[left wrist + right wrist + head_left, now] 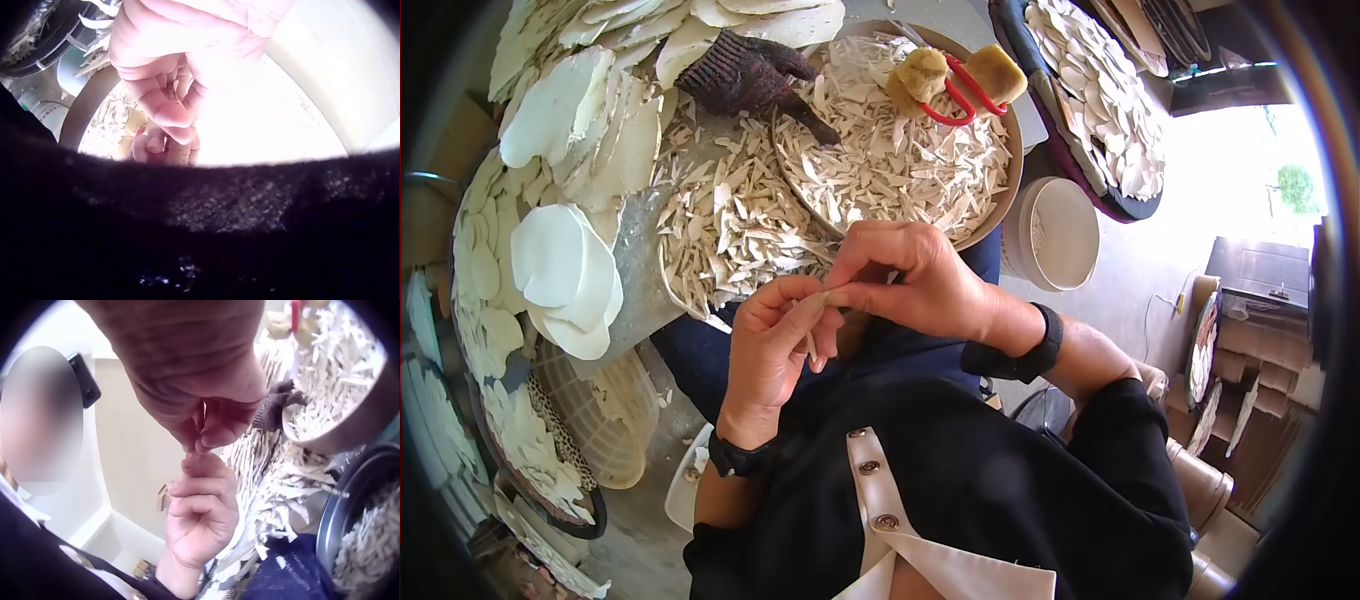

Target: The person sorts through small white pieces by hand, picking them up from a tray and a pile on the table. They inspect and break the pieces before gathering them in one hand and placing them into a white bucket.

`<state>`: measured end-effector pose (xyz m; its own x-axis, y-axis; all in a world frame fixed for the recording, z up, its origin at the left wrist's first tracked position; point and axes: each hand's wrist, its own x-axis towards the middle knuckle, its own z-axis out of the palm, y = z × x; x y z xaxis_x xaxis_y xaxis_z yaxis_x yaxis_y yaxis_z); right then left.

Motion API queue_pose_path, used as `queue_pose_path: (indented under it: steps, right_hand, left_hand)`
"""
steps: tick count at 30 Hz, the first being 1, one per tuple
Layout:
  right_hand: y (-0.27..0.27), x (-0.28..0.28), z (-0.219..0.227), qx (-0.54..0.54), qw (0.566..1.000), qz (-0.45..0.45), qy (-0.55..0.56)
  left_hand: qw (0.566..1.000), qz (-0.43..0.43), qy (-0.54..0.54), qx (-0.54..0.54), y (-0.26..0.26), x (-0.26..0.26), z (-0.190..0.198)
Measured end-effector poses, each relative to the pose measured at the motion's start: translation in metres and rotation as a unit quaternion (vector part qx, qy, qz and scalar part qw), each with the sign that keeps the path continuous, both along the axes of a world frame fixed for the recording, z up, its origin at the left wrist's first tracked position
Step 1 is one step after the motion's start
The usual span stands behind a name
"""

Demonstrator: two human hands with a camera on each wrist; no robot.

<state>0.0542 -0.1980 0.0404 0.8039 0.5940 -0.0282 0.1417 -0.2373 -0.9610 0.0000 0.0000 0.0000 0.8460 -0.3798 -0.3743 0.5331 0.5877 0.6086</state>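
Observation:
In front of the lap, both hands come together at the fingertips. The left hand [770, 345] pinches a thin pale sliver [811, 346], its end poking out below the fingers. From the other side the right hand [910, 280] pinches with thumb and forefinger at the same spot, and the fingers hide most of the piece. In the right wrist view the left hand [203, 515] sits just under the right fingertips. Beyond the hands lies a round tray [1012, 180] heaped with pale slivers. A pile of similar slivers [735, 225] lies beside it.
A dark knitted glove [740, 75] and red-handled scissors [960, 95] with yellowish padding lie on the slivers. Large pale slices [570, 265] are stacked at the left. A white bucket [1068, 235] stands right of the tray, below another tray of slices [1100, 95].

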Motion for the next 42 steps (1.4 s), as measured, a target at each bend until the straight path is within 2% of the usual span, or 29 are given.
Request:
queue_pose_path:
  steps: [2,5,6,7,10,13,19,22,25,29,32,35,37,38,40,42]
  right_hand:
    - [0.001,0.0,0.0,0.059,0.996,-0.013,0.065]
    - [0.0,0.033,0.004,-0.109,0.99,-0.078,0.039]
    - [-0.005,0.048,-0.01,-0.156,0.978,-0.101,-0.098]
    - [-0.011,0.065,-0.027,-0.202,0.942,-0.123,-0.238]
    - [-0.009,0.098,-0.043,-0.447,0.825,-0.101,-0.33]
    - [-0.005,0.105,-0.046,-0.49,0.808,-0.076,-0.318]
    - [-0.012,0.109,-0.046,-0.464,0.816,-0.058,-0.34]
    - [-0.017,0.104,-0.052,-0.347,0.872,-0.103,-0.329]
    - [-0.008,0.095,-0.058,-0.364,0.88,-0.086,-0.293]
    - [-0.001,0.098,-0.063,-0.364,0.873,-0.096,-0.311]
    - [0.002,0.085,-0.037,-0.329,0.893,-0.129,-0.28]
    - [0.015,0.058,-0.005,-0.193,0.973,-0.043,-0.12]
    - [0.026,0.043,0.006,-0.163,0.983,0.072,-0.051]
    - [0.029,0.046,0.007,-0.157,0.977,0.116,-0.084]
    - [0.029,0.074,-0.005,-0.222,0.963,-0.016,-0.154]
    - [0.03,0.107,-0.023,-0.28,0.923,-0.126,-0.233]
  left_hand:
    - [0.999,-0.004,0.005,-0.053,0.0,0.0,0.004]
    - [0.998,0.006,-0.022,-0.05,0.005,0.001,0.001]
    - [0.999,0.006,-0.011,-0.052,0.005,-0.002,0.002]
    - [0.998,0.004,-0.003,-0.056,0.003,-0.003,0.002]
    - [0.998,0.001,0.004,-0.056,0.001,-0.004,0.004]
    - [0.998,-0.017,0.02,-0.054,0.005,-0.006,0.005]
    - [0.999,0.006,0.037,-0.023,0.006,-0.006,-0.004]
    - [0.998,0.031,0.056,-0.01,0.007,-0.003,-0.008]
    - [0.998,0.034,0.058,-0.003,0.006,-0.001,-0.009]
    - [0.998,0.043,0.053,0.011,0.007,-0.002,-0.009]
    - [0.997,0.065,0.039,0.008,0.015,-0.002,-0.016]
    - [0.993,0.098,0.072,-0.004,0.01,0.001,-0.009]
    - [0.985,0.125,0.116,-0.033,-0.001,0.007,0.006]
    - [0.988,0.106,0.108,-0.042,0.0,0.006,0.004]
    - [0.992,0.068,0.092,-0.059,0.004,0.002,-0.005]
    - [0.995,0.045,0.081,-0.043,0.01,-0.004,-0.016]
